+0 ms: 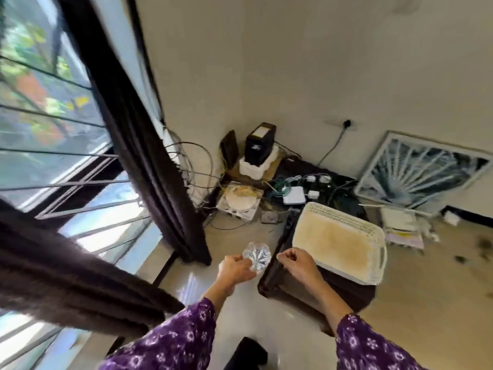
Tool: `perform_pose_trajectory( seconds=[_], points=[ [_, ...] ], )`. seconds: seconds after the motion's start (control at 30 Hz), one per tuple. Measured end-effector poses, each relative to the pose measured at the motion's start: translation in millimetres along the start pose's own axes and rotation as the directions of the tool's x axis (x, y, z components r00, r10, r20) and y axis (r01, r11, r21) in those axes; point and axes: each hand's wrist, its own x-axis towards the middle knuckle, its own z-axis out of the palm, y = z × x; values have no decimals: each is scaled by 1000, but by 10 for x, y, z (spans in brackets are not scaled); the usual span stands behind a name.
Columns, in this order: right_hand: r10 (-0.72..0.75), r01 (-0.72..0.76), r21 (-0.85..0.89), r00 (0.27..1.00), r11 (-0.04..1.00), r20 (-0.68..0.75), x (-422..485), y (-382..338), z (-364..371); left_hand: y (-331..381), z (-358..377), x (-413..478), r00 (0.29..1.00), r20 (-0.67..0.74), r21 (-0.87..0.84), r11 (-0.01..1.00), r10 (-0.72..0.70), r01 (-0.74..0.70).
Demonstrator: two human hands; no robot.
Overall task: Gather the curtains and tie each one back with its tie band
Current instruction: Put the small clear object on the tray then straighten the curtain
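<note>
Left hand (pixel 236 271) grips a clear plastic bottle (pixel 257 259), held above the pale floor just off the left edge of a dark low table (pixel 333 287). Right hand (pixel 297 264): fingers curled, thumb against them; cannot tell whether it pinches anything. Far dark brown fabric curtain (pixel 138 129) hangs at the window, its hem near the bottle. Near dark brown fabric curtain (pixel 66 263) crosses lower left. Cream perforated tray (pixel 338 241) lies on the table.

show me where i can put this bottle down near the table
Bare floor tile between the curtain hem and the dark table; the table's near edge below the cream tray. The corner behind is crowded with cables and boxes.
</note>
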Motion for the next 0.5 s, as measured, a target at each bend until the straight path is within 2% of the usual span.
perform_pose_trajectory(
  seconds=[0.23,0.33,0.5],
  points=[
    [175,-147,235,979,961,-102,751,240,-728,766,918,729,985,174,152,987,19,-45],
    [265,-210,408,961,889,-82,1079,294,-961,1032,1258,1124,963,270,205,976,17,-74],
    [330,-259,488,942,834,-65,1498,381,-1290,1426,1784,1459,934,354,274,960,-39,-64]
  ],
)
